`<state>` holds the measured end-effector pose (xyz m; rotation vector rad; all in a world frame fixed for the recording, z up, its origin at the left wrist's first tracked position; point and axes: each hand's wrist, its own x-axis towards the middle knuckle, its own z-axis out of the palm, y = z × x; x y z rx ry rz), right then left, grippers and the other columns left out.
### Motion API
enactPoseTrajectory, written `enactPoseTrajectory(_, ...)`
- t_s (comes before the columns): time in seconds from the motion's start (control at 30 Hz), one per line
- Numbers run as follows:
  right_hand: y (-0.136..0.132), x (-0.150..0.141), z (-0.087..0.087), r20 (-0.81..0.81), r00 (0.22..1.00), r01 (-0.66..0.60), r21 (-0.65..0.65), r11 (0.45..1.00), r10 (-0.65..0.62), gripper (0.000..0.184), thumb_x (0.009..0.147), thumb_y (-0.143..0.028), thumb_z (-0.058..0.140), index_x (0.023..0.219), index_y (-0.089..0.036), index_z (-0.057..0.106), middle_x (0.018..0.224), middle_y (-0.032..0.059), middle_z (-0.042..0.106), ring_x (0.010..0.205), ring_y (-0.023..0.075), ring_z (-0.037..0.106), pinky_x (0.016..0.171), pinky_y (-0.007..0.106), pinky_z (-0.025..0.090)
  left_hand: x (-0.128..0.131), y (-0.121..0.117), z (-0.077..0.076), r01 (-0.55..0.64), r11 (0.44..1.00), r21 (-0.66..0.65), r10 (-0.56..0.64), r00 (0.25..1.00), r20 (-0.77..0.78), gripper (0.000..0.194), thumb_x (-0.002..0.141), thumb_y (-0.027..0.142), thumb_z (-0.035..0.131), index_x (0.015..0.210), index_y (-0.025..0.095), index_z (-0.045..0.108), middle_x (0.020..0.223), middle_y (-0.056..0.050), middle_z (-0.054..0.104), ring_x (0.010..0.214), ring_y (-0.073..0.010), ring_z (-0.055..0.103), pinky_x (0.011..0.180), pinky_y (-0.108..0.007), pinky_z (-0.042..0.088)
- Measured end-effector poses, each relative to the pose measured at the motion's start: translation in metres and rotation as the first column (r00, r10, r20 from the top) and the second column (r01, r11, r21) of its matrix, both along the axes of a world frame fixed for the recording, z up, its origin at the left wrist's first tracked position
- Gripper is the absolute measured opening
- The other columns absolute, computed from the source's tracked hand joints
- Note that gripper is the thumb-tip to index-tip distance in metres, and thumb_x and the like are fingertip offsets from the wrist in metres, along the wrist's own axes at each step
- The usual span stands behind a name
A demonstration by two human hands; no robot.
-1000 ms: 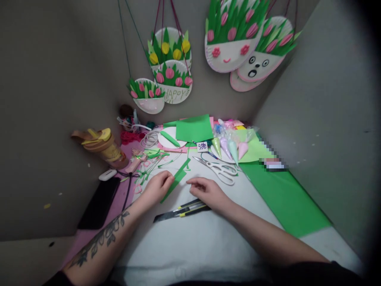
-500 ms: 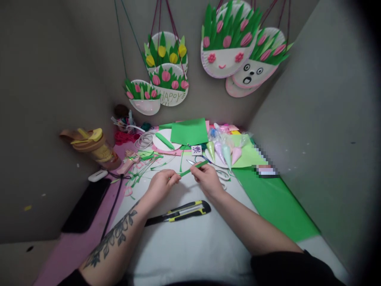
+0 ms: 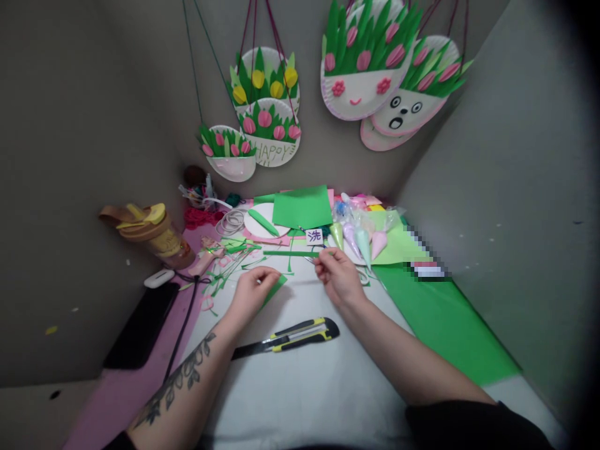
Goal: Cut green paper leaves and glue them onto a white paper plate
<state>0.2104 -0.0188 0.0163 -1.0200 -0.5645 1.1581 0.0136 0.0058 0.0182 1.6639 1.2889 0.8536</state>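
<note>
My left hand (image 3: 255, 289) is closed on a piece of green paper (image 3: 275, 290), whose pointed end shows past the fingers. A thin green paper strip (image 3: 289, 253) is pinched in my right hand (image 3: 338, 275) and stretches out level to the left. Behind the right hand are scissors, with the white handle (image 3: 363, 275) and a bit of blade showing; the rest is hidden. Nearer to me, a black and yellow utility knife (image 3: 300, 336) lies on the white table surface (image 3: 290, 387), partly covered by my left forearm.
Green scraps (image 3: 225, 269) litter the left. At the back are a white paper plate (image 3: 253, 230), green sheets (image 3: 302, 207) and piping bags (image 3: 363, 240). A cup (image 3: 162, 234) and black phone (image 3: 140, 325) stand left; green paper (image 3: 454, 325) lies right. Decorated plates (image 3: 276, 150) hang above.
The two hands have moved apart. The green strip, earlier running between them, now hangs free of the left hand, and a green piece shows under the left fingers. The view has shifted slightly.
</note>
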Motion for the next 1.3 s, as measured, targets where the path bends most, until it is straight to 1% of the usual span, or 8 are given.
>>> enactPoseTrajectory(0.13, -0.019, -0.024, -0.005, 0.144, 0.951, -0.275, -0.012, 0.961, 0.273, 0.028, 0.069, -0.039, 0.074, 0.072, -0.019, 0.055, 0.061, -0.0013, 0.065, 0.049, 0.0094, 0.055, 0.043, 0.019, 0.038, 0.017, -0.021, 0.002, -0.008, 0.995, -0.1, 0.029, 0.978, 0.207, 0.026, 0.072, 0.041, 0.068, 0.079, 0.016, 0.074, 0.081, -0.005, 0.074, 0.072, -0.0179, 0.061, 0.069, -0.027, 0.046)
enactPoseTrajectory(0.37, -0.029, -0.022, 0.008, 0.526, 0.773, -0.377, -0.07, 0.924, 0.355, 0.018, 0.08, -0.033, 0.06, 0.071, -0.02, 0.053, 0.061, -0.0025, 0.06, 0.053, 0.0111, 0.053, 0.052, 0.023, 0.041, 0.02, -0.027, 0.005, -0.186, 0.964, -0.187, 0.239, 0.919, 0.315, 0.03, 0.066, 0.043, 0.074, 0.057, 0.015, 0.065, 0.049, 0.004, 0.052, 0.049, -0.0084, 0.041, 0.05, -0.022, 0.032)
enactPoseTrajectory(0.43, -0.025, -0.005, 0.021, 0.72, 0.573, -0.41, -0.163, 0.897, 0.392, 0.013, 0.083, -0.028, 0.056, 0.073, -0.02, 0.054, 0.063, -0.0008, 0.061, 0.057, 0.0129, 0.055, 0.054, 0.024, 0.04, 0.017, -0.022, 0.004, -0.212, 0.95, -0.229, 0.288, 0.88, 0.379, 0.033, 0.066, 0.046, 0.074, 0.059, 0.015, 0.063, 0.046, 0.006, 0.044, 0.045, -0.0066, 0.035, 0.046, -0.022, 0.026)
enactPoseTrajectory(0.57, -0.017, 0.043, 0.041, 0.853, -0.255, -0.166, -0.503, 0.848, 0.456, 0.009, 0.083, -0.018, 0.053, 0.08, -0.017, 0.061, 0.078, 0.0091, 0.067, 0.073, 0.0205, 0.062, 0.061, 0.028, 0.038, 0.009, -0.01, 0.001, -0.287, 0.922, -0.258, 0.382, 0.78, 0.495, 0.036, 0.065, 0.048, 0.074, 0.065, 0.014, 0.062, 0.046, 0.008, 0.038, 0.043, -0.0051, 0.029, 0.044, -0.021, 0.021)
enactPoseTrajectory(0.67, -0.012, 0.069, 0.038, 0.641, -0.428, 0.146, -0.647, 0.748, 0.637, 0.02, 0.081, -0.02, 0.056, 0.098, -0.013, 0.063, 0.092, 0.0169, 0.069, 0.08, 0.0271, 0.065, 0.059, 0.029, 0.038, 0.007, -0.006, 0.001, -0.299, 0.916, -0.267, 0.398, 0.754, 0.522, 0.036, 0.064, 0.047, 0.075, 0.065, 0.014, 0.06, 0.048, 0.008, 0.04, 0.043, -0.0045, 0.03, 0.044, -0.02, 0.021)
enactPoseTrajectory(0.87, -0.005, 0.076, 0.016, 0.582, -0.48, 0.095, -0.709, 0.698, 0.656, 0.031, 0.073, -0.024, 0.063, 0.102, -0.013, 0.062, 0.092, 0.0156, 0.069, 0.078, 0.0264, 0.065, 0.055, 0.028, 0.035, 0.008, -0.009, 0.002, -0.274, 0.909, -0.312, 0.409, 0.728, 0.551, 0.036, 0.065, 0.045, 0.075, 0.064, 0.014, 0.056, 0.052, 0.007, 0.043, 0.044, -0.0035, 0.03, 0.043, -0.019, 0.02)
enactPoseTrajectory(1.03, -0.006, 0.087, 0.034, 0.709, -0.394, -0.097, -0.665, 0.741, 0.585, 0.016, 0.077, -0.029, 0.054, 0.083, -0.016, 0.061, 0.076, 0.0091, 0.065, 0.065, 0.02, 0.058, 0.054, 0.028, 0.033, 0.007, -0.008, 0.005, -0.284, 0.89, -0.357, 0.451, 0.667, 0.593, 0.034, 0.066, 0.041, 0.074, 0.063, 0.015, 0.052, 0.056, 0.006, 0.045, 0.046, -0.0037, 0.033, 0.043, -0.018, 0.02)
enactPoseTrajectory(1.3, -0.004, 0.074, 0.037, 0.571, 0.444, -0.643, -0.333, 0.689, 0.691, 0.026, 0.069, -0.034, 0.064, 0.089, -0.019, 0.056, 0.077, 0.0011, 0.061, 0.065, 0.014, 0.056, 0.059, 0.027, 0.044, 0.007, -0.009, 0.009, -0.269, 0.891, -0.366, 0.449, 0.644, 0.619, 0.031, 0.067, 0.037, 0.073, 0.062, 0.015, 0.052, 0.06, 0.003, 0.053, 0.048, -0.004, 0.038, 0.043, -0.017, 0.025)
